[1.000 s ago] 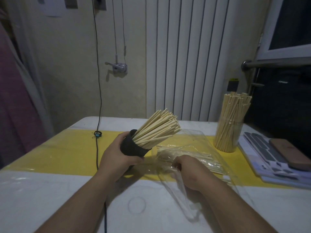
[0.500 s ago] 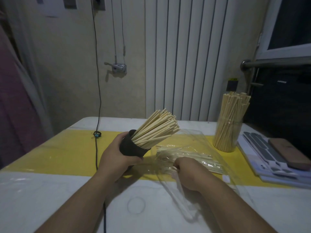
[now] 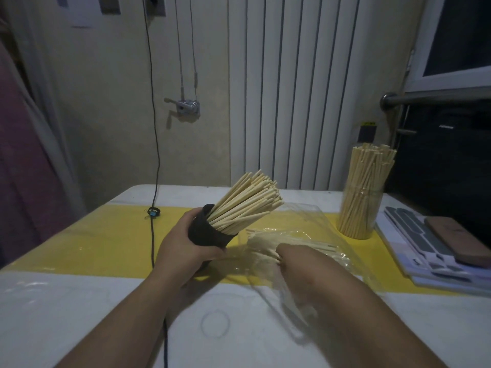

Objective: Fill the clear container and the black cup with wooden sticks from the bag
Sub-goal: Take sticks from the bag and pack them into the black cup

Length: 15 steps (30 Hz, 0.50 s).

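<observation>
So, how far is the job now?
Done, it seems: the clear container stands packed with wooden sticks. In hand: the left hand holds the tilted black cup, nearly full; the right hand reaches into the plastic bag, grip hidden. Left: the loose sticks lying in the bag, then setting the cup down.

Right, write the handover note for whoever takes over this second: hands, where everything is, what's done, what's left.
Left hand: grips the black cup, tilted to the right and off the table, crammed with wooden sticks.
Right hand: at the loose sticks in the bag; its fingers are hidden, so the grip is unclear.
Bag: lying on the table between the cup and the clear container.
Done: the container stands upright at the far right, packed full.
Left: feed the bag's sticks into the cup if they fit, then stand the cup up.
</observation>
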Available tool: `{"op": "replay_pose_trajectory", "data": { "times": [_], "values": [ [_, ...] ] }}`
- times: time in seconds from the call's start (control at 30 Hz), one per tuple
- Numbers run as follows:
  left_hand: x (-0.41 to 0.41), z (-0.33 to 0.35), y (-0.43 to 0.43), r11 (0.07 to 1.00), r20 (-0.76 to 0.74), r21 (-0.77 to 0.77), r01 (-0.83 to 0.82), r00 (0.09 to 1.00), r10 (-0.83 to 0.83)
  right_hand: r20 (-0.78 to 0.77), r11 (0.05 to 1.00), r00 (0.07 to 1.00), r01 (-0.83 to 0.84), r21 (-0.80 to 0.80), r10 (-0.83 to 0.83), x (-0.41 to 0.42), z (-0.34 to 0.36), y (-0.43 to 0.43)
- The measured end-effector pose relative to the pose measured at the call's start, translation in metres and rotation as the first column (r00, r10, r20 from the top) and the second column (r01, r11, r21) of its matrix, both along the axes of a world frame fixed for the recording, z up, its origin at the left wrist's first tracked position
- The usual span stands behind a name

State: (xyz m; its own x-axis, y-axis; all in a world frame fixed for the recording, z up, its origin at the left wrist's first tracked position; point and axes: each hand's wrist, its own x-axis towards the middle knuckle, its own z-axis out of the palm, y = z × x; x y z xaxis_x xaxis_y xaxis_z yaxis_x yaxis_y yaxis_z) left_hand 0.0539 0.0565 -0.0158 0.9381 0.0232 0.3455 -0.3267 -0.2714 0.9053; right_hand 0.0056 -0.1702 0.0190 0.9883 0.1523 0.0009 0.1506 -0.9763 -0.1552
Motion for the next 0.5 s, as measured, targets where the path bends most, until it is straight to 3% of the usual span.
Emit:
{"op": "replay_pose_trajectory", "data": {
  "times": [0.23, 0.37, 0.5],
  "values": [
    [-0.002, 0.002, -0.001, 1.0, -0.012, 0.0, 0.008, 1.0, -0.008, 0.06, 0.996, 0.995, 0.081, -0.041, -0.078, -0.007, 0.02, -0.005],
    [-0.001, 0.002, 0.0, 1.0, -0.021, -0.017, 0.004, 1.0, -0.004, 0.215, 0.99, 0.969, 0.132, -0.039, -0.12, -0.016, 0.034, -0.007],
    [-0.002, 0.003, -0.001, 1.0, -0.027, -0.023, 0.0, 1.0, 0.0, 0.456, 0.989, 0.88, 0.091, 0.118, -0.135, -0.02, 0.037, -0.006]
  ]
}}
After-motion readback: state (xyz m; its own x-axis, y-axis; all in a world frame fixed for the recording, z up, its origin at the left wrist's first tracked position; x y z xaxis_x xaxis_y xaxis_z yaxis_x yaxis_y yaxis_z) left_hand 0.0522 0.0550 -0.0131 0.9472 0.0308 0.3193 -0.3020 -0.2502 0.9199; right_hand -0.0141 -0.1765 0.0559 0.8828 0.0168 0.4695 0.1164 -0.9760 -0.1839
